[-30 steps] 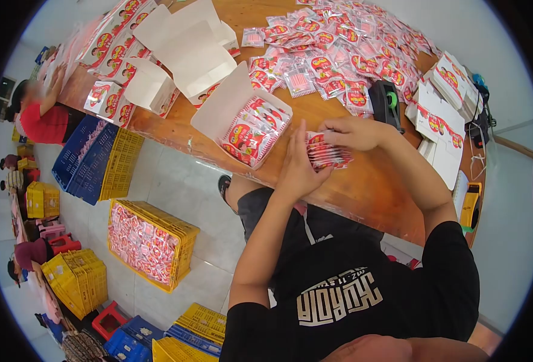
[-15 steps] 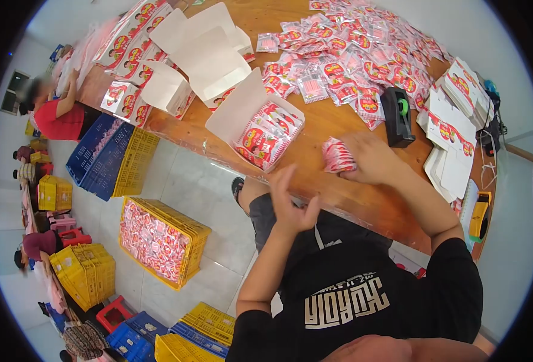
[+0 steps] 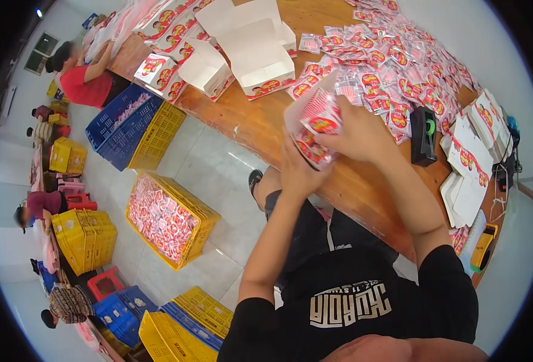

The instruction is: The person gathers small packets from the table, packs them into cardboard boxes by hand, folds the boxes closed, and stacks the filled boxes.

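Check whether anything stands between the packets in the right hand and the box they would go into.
Nothing visible does. The right hand holds the packets at the opening of the box, which the left hand supports. Fingers and packets hide part of the inside, so room there is unclear.

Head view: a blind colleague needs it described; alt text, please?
The left hand holds an open box as the right hand holds wrapped packets at its opening, above a wooden table; loose packets and open white boxes lie beyond.
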A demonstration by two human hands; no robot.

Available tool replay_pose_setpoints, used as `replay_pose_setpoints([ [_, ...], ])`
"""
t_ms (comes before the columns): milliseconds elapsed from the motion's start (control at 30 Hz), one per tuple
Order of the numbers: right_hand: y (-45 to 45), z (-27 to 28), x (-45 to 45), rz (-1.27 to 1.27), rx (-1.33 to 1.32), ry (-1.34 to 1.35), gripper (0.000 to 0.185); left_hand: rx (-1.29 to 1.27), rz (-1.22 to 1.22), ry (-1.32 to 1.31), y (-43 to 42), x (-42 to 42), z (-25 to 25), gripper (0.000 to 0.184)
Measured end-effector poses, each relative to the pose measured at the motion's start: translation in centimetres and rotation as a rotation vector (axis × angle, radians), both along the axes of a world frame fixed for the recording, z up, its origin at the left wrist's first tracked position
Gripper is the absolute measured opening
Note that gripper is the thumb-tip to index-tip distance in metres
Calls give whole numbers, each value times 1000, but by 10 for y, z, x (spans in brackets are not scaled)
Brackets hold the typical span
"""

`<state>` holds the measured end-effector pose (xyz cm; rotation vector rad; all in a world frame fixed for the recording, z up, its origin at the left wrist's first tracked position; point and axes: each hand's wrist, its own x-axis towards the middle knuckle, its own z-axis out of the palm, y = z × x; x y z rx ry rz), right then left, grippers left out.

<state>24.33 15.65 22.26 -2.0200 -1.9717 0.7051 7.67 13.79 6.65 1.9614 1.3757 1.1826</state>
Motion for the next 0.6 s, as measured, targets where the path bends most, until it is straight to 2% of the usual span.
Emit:
replay_pose_setpoints([
  [67,12,-34,-4,15,22,-33,96,157,70,91,-12,12,-17,137],
  [133,11,-67,-3,135,410,-201,100,154,70,61,-12,13,-19,137],
  [167,9,-73,3,186,449,-249,101,155,70,34,-12,12,-20,137],
  [233,-1,-35,3,54,172,-144,102,171,64,32,-12,10,-20,137],
  [267,1,-29,8,2,87,-183,103,183,67,38,-11,10,-20,137],
  [367,10,-23,17,57,-25,-230,103,172,46,47,-11,12,-19,136],
  [500,6,-51,12,117,188,-227,103,200,69,21,-10,14,-17,135],
  [533,7,-49,13,132,159,-208,108,203,69,21,-9,14,-17,135],
  [600,1,-28,9,81,87,-172,106,204,74,21,-10,12,-17,136],
])
